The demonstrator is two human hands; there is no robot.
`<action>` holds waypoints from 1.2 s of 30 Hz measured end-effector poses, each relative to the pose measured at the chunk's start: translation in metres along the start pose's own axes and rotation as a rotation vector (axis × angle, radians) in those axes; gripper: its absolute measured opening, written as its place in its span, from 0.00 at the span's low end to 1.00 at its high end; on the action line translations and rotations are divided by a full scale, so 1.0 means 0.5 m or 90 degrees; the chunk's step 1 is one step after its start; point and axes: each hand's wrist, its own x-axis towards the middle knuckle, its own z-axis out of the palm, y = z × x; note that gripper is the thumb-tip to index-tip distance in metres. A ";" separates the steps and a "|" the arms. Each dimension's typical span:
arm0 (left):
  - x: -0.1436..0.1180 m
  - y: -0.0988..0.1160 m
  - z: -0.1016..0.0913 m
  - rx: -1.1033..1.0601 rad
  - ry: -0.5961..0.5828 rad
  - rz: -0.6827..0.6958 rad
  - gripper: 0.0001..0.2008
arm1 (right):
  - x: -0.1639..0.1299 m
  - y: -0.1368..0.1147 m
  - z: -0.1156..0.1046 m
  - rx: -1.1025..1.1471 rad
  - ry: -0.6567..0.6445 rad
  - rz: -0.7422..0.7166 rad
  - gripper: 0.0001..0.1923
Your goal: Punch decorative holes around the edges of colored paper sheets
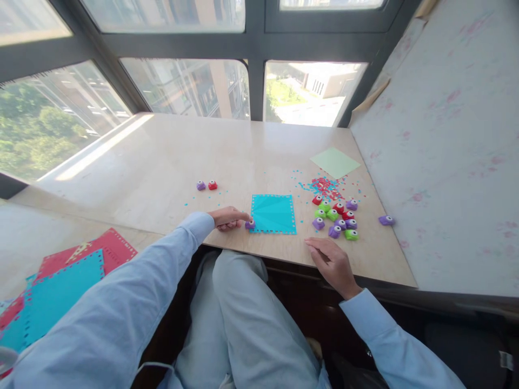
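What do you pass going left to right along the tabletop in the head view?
Stack of red and teal paper → two small punches, purple and red → left hand on a purple punch → teal paper square → cluster of punches → lone purple punch.

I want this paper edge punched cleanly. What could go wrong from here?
The left hand touches the small purple punch at the teal sheet's corner, while the right hand rests off the paper, so the sheet may slide. The sheet lies close to the table edge and could slip off. Loose confetti could scatter further.
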 end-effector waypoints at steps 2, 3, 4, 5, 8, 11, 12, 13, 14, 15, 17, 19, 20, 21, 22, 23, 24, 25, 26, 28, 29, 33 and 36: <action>-0.001 -0.002 0.001 0.002 -0.002 0.009 0.22 | -0.001 0.000 0.001 -0.009 0.001 -0.003 0.10; -0.001 -0.003 0.001 0.004 -0.003 0.014 0.22 | -0.002 0.000 0.001 -0.012 0.000 -0.005 0.10; 0.000 -0.005 0.002 0.004 -0.003 0.018 0.22 | -0.003 0.000 0.002 -0.015 0.001 -0.007 0.10; 0.000 -0.007 0.002 0.004 -0.003 0.023 0.22 | -0.004 0.001 0.002 -0.019 0.001 -0.010 0.10; 0.003 -0.011 0.004 0.002 0.004 0.035 0.23 | -0.005 0.000 0.003 -0.030 0.003 -0.018 0.10; 0.007 -0.013 0.005 -0.001 0.008 0.037 0.24 | -0.005 -0.002 0.005 -0.040 0.004 -0.025 0.10; 0.009 -0.014 0.005 -0.005 0.010 0.036 0.24 | -0.005 -0.003 0.006 -0.042 0.004 -0.026 0.10; 0.011 -0.015 0.005 -0.009 0.011 0.036 0.24 | -0.005 -0.003 0.006 -0.045 0.003 -0.026 0.10; 0.014 -0.016 0.006 -0.014 0.013 0.039 0.24 | -0.005 -0.004 0.007 -0.047 0.002 -0.026 0.10; 0.016 -0.018 0.006 -0.020 0.016 0.045 0.24 | -0.005 -0.004 0.007 -0.048 0.001 -0.026 0.10; 0.019 -0.020 0.007 -0.032 0.026 0.058 0.24 | -0.006 -0.004 0.007 -0.051 -0.003 -0.026 0.10; 0.020 -0.021 0.009 -0.047 0.036 0.072 0.24 | -0.006 -0.004 0.008 -0.057 -0.006 -0.029 0.10; 0.019 -0.020 0.010 -0.054 0.042 0.076 0.23 | -0.006 -0.004 0.008 -0.060 -0.007 -0.030 0.10; 0.017 -0.019 0.011 -0.057 0.046 0.077 0.23 | -0.006 -0.003 0.008 -0.065 -0.008 -0.032 0.10; 0.014 -0.016 0.011 -0.056 0.046 0.077 0.23 | -0.006 -0.004 0.008 -0.070 -0.009 -0.034 0.10; 0.010 -0.012 0.010 -0.049 0.044 0.076 0.23 | -0.006 -0.004 0.009 -0.074 -0.010 -0.037 0.10; 0.006 -0.008 0.008 -0.037 0.039 0.074 0.23 | -0.005 -0.005 0.009 -0.078 -0.012 -0.039 0.10; 0.002 -0.003 0.005 -0.023 0.031 0.071 0.23 | -0.005 -0.006 0.009 -0.082 -0.013 -0.042 0.10; -0.002 0.003 0.002 -0.006 0.021 0.068 0.23 | -0.004 -0.007 0.010 -0.085 -0.013 -0.043 0.10; -0.007 0.016 -0.006 0.033 -0.002 0.054 0.23 | -0.003 -0.008 0.011 -0.090 -0.013 -0.043 0.10; -0.008 0.024 -0.009 0.060 -0.013 0.044 0.23 | -0.003 -0.009 0.011 -0.091 -0.012 -0.041 0.10; 0.008 0.058 -0.019 0.223 -0.022 -0.006 0.20 | -0.004 -0.008 0.013 -0.091 -0.010 -0.028 0.11; 0.041 0.083 -0.020 0.300 -0.006 -0.024 0.14 | -0.004 -0.009 0.013 -0.089 -0.014 -0.020 0.11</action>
